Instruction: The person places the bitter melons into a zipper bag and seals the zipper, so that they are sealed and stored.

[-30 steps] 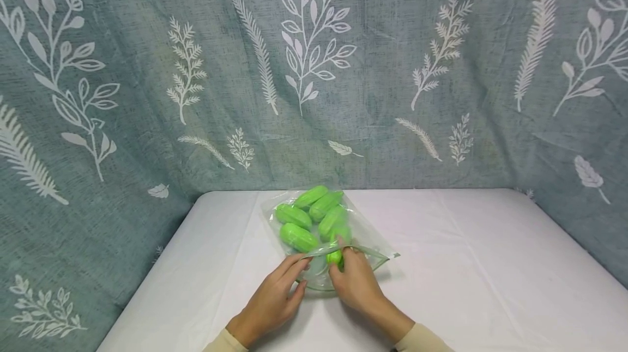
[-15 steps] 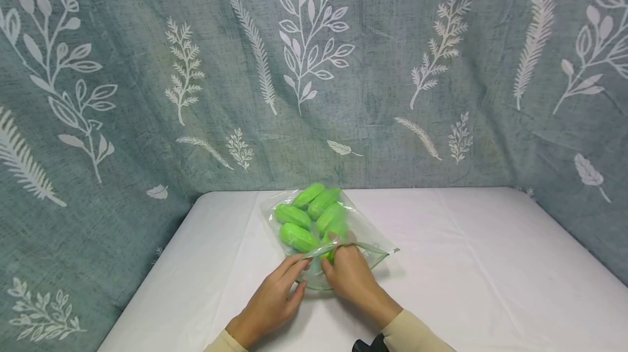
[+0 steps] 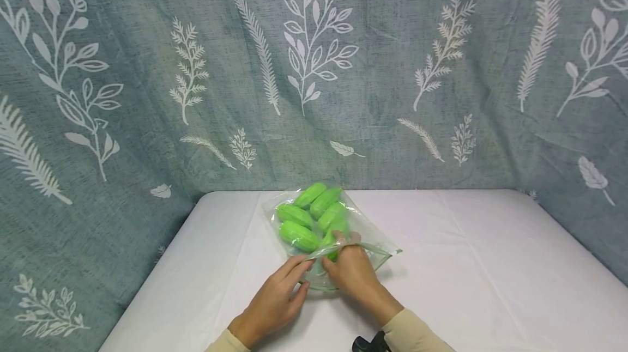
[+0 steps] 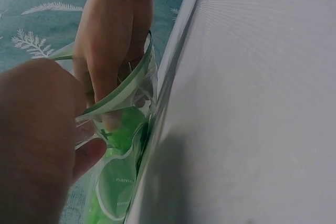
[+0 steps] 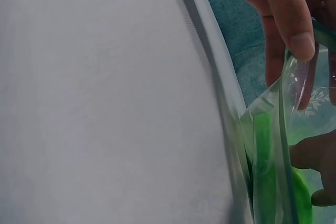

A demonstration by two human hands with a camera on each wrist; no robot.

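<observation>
A clear zip bag (image 3: 369, 230) with a green seal lies on the table. Inside it are several bright green, oblong, lightly ridged pieces (image 3: 298, 236) that look like vegetables. My left hand (image 3: 276, 297) pinches the near left part of the bag's mouth, holding it apart. Through that opening reaches my right hand (image 3: 357, 275), its fingers curled about one green piece (image 3: 332, 255) just inside. The left wrist view shows the green seal (image 4: 123, 85) across the right hand's fingers (image 4: 102, 77); the seal partly hides what the fingertips touch.
A white cloth covers the table (image 3: 466, 265). Behind and to the left hangs a blue-green curtain (image 3: 373, 96) with white leaf prints. A black device (image 3: 370, 343) sits at the right wrist, by the sleeve.
My right hand has moved slightly left and deeper into the bag, taking the green piece in with it. The left hand keeps its hold on the bag's mouth.
</observation>
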